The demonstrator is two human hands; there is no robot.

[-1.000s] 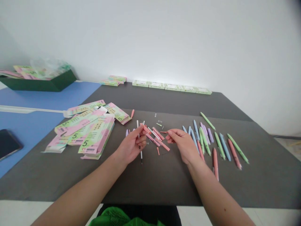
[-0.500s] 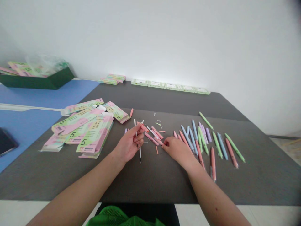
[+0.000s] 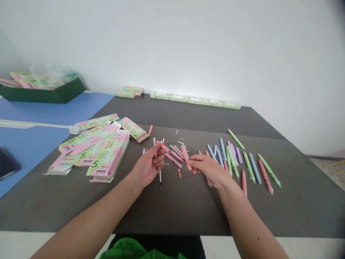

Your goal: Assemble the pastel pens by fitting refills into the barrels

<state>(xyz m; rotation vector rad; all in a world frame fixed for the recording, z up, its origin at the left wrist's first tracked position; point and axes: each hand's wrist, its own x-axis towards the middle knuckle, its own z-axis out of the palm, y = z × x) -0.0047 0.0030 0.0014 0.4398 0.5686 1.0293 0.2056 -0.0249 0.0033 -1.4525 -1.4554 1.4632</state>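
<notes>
My left hand (image 3: pixel 149 163) pinches a coral pen barrel (image 3: pixel 165 148) between thumb and fingers, above the table. A white pen refill (image 3: pixel 160 176) shows beneath that hand, partly hidden by it. In my right hand (image 3: pixel 206 167) is a pink pen barrel (image 3: pixel 185 154) with a clear part along it, tilted upward. Between the hands lie several loose pink pen parts (image 3: pixel 172 159), a small coral piece (image 3: pixel 179 173) and small clear pieces (image 3: pixel 182 139). Assembled-looking pens in coral, blue, green (image 3: pixel 248 166) and purple lie right of my right hand, which hides some of them.
Printed pink-and-green boxes (image 3: pixel 107 154) are piled at the left. A row of slim boxes (image 3: pixel 178 97) stands along the wall. On the blue surface (image 3: pixel 32 144) are a dark green tray (image 3: pixel 67 90) with packaging and a dark phone-like object (image 3: pixel 8 163).
My right hand has picked up the pink barrel from among the loose parts and raised it. My left hand stays nearly where it was, holding the coral barrel.
</notes>
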